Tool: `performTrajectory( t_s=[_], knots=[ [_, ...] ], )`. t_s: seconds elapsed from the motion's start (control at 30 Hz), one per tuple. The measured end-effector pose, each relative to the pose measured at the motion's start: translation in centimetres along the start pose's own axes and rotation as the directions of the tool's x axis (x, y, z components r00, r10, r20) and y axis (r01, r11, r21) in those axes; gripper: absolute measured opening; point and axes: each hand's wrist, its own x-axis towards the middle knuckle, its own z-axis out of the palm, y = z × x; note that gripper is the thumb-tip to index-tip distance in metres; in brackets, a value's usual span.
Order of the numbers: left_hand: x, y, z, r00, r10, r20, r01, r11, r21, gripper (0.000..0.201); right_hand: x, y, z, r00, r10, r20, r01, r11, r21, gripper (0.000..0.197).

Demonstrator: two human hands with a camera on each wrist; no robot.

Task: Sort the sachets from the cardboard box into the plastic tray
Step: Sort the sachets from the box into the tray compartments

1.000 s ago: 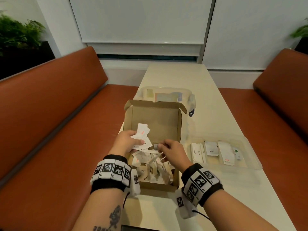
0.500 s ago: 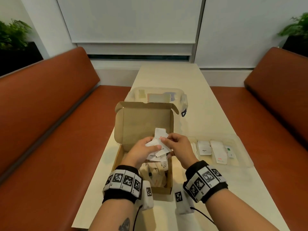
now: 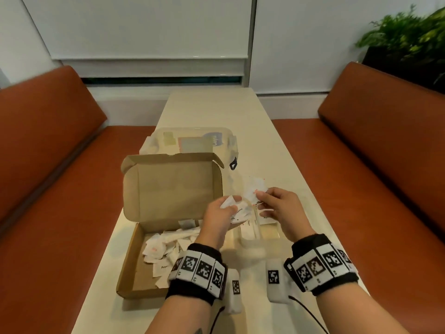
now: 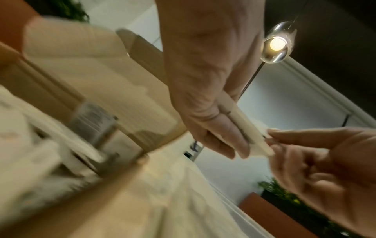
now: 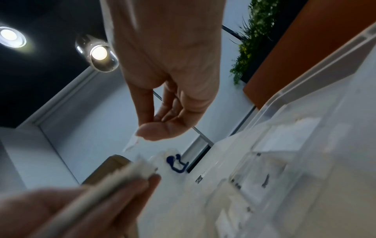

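Left hand [image 3: 218, 214] clutches a sachet bundle [image 3: 237, 210]; right hand [image 3: 280, 208] pinches one sachet [image 3: 255, 190], looks like over the plastic tray [image 3: 250, 239].

Left grip [image 3: 222, 210] and right grip [image 3: 277, 208] — both pinching.

A long cream table [image 3: 212, 109] runs toward the window wall, flanked by a rust-orange bench on the left [image 3: 48, 141] and another on the right [image 3: 385, 141]. White roller blinds [image 3: 149, 27] hang over the window. A leafy plant [image 3: 409, 32] sits behind the right bench. A lidded clear plastic container [image 3: 192, 141] stands mid-table. A glass pendant lamp [image 5: 99, 53] glows overhead.
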Motion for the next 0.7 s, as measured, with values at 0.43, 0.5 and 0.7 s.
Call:
performTrajectory(
  t_s=[0.43,0.5,0.7],
  knots=[
    [2.3,-0.6,4.1,0.998,0.033,0.046,-0.033,0.999,0.0,0.015,1.6,2.0,-2.5,0.981,-0.184,-0.062,0.138,0.883,-0.448,0.052],
    [2.7,-0.8,4.3,0.997,0.069,0.028,-0.071,0.996,0.058,0.017,1.8,2.0,-2.7,0.97,-0.244,-0.005,0.196,0.791,-0.58,0.049],
    [3.0,-1.0,5.1,0.999,0.039,0.019,-0.039,0.999,0.025,0.005,2.8,1.5,-4.1,0.967,-0.255,0.005,0.198,0.738,-0.646,0.03]
  ],
)
